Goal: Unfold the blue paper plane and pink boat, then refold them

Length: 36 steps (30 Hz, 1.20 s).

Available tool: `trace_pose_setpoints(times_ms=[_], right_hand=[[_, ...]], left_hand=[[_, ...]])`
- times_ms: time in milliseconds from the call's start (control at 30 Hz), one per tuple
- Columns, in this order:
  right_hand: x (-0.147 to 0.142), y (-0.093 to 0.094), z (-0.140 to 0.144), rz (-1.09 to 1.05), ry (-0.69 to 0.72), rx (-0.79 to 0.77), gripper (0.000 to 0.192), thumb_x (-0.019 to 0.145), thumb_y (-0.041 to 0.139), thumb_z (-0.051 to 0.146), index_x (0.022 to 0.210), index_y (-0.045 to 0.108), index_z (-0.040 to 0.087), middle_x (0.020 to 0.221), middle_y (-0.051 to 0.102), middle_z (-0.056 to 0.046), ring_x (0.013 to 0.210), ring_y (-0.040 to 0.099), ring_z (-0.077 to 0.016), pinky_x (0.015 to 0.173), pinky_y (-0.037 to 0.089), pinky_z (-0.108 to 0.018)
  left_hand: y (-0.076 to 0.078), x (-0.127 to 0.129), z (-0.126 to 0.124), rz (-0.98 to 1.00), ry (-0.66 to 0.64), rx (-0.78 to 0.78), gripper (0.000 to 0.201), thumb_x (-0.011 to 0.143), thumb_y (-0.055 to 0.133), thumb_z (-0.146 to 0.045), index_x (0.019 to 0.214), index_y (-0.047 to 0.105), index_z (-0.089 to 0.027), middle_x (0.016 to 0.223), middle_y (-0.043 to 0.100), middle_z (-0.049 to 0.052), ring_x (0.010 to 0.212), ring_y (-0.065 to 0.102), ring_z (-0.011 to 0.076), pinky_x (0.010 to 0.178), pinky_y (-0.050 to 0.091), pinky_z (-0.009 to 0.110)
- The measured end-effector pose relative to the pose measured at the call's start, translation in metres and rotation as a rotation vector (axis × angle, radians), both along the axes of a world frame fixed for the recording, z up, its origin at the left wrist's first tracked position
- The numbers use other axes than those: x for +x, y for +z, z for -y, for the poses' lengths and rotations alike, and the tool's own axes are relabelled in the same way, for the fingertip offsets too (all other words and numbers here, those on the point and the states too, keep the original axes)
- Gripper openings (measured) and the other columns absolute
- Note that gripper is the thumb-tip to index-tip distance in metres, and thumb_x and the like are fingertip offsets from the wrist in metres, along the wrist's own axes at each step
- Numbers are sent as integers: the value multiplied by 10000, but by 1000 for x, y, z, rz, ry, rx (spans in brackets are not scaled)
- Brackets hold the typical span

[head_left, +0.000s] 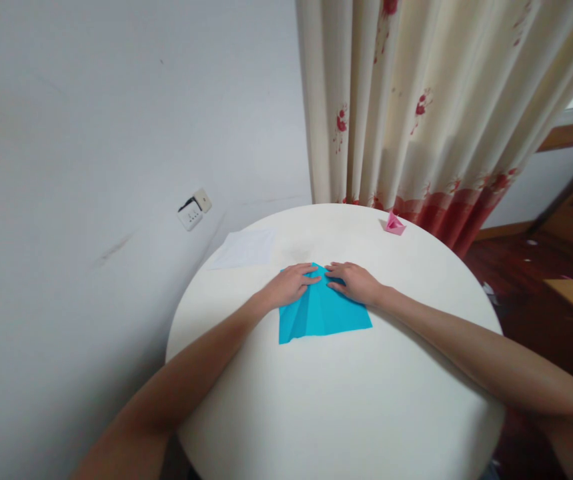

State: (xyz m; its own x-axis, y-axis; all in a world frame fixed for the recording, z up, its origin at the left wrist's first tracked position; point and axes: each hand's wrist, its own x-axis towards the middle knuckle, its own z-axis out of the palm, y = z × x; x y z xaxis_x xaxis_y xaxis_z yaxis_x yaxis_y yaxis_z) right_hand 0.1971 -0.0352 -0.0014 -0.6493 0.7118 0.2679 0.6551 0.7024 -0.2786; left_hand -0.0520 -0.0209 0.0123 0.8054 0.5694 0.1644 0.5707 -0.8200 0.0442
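A sheet of blue paper (322,316) lies on the white round table, with several crease lines fanning down from its far edge. My left hand (290,285) rests on its upper left part, palm down, fingers stretched toward the middle. On the upper right part lies my right hand (355,283), its fingers spread and pointing at the left one. The fingertips of both hands stay a little apart near the top of the sheet. Parts of the paper are hidden under the hands.
A folded pink paper piece (395,225) stands at the table's far right edge. White paper (244,248) lies at the far left. The round table (336,400) meets a wall with a socket (191,215); a flowered curtain (396,120) hangs behind.
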Motion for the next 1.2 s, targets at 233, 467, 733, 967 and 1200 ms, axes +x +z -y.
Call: trace_pose_setpoints(times_ms=[233,467,733,967,1200], right_hand=[[0,0,0,16,6,20,351,978,534,332,1261,660,166,1379,604,-130,1343,500,-274,1107,390,-431],[0,1,0,-3,7,3,337,976,535,329,1251,670,190,1378,603,-129,1345,498,-281,1107,389,-449],[1,-1,0,-3,1,9,344,974,538,332,1261,665,190,1381,603,-125,1344,499,-274,1109,387,-443],[0,0,0,2,4,8,349,981,526,339,1268,658,190,1383,601,-123,1351,493,-267,1112,383,-432],[0,1,0,7,4,6,330,975,537,326,1252,665,200,1381,602,-121,1350,492,-271,1109,388,-441]], left_hand=[[2,2,2,10,-2,-9,448,906,511,-85,1300,642,-253,1451,542,61,1354,484,247,1141,387,452],[3,2,3,16,-9,-17,426,924,491,-97,1299,648,-223,1450,539,95,1350,491,263,1134,394,460],[2,1,2,30,-8,-20,432,919,498,-103,1300,644,-248,1453,540,63,1356,485,246,1141,390,449],[1,1,1,23,-2,-13,436,916,494,-92,1297,646,-240,1451,541,74,1349,492,251,1134,398,455],[1,2,2,29,4,-27,431,924,484,-96,1293,648,-247,1451,540,68,1347,493,254,1132,399,468]])
